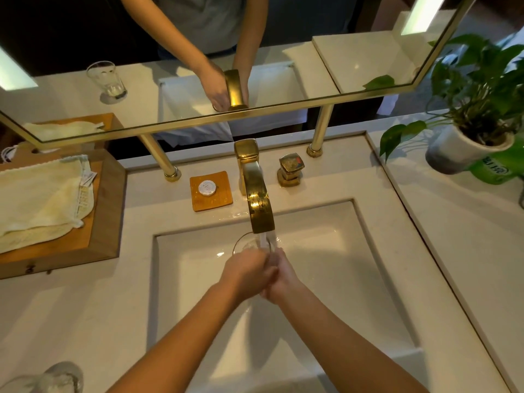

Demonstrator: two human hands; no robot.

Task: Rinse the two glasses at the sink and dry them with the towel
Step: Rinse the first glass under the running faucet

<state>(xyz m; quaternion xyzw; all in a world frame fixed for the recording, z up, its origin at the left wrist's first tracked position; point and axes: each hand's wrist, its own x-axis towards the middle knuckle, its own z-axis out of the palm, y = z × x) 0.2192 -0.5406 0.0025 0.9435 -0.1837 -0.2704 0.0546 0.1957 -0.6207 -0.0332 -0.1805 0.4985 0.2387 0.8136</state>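
A clear glass (246, 245) is held under the gold faucet (256, 194), and water runs from the spout onto it above the white sink (354, 268). My left hand (245, 272) wraps the glass from the left. My right hand (282, 275) presses against it from the right, fingers on its side. The second glass (58, 377) stands on the counter at the bottom left corner, partly cut off by the frame edge. The pale yellow towel (39, 199) lies folded on a wooden tray (102, 222) at the left.
A gold tap handle (289, 169) stands right of the faucet. A small wooden soap dish (211, 191) with a round white soap sits left of it. A potted green plant (470, 131) occupies the right counter. A gold-framed mirror (198, 117) on two posts runs behind the sink.
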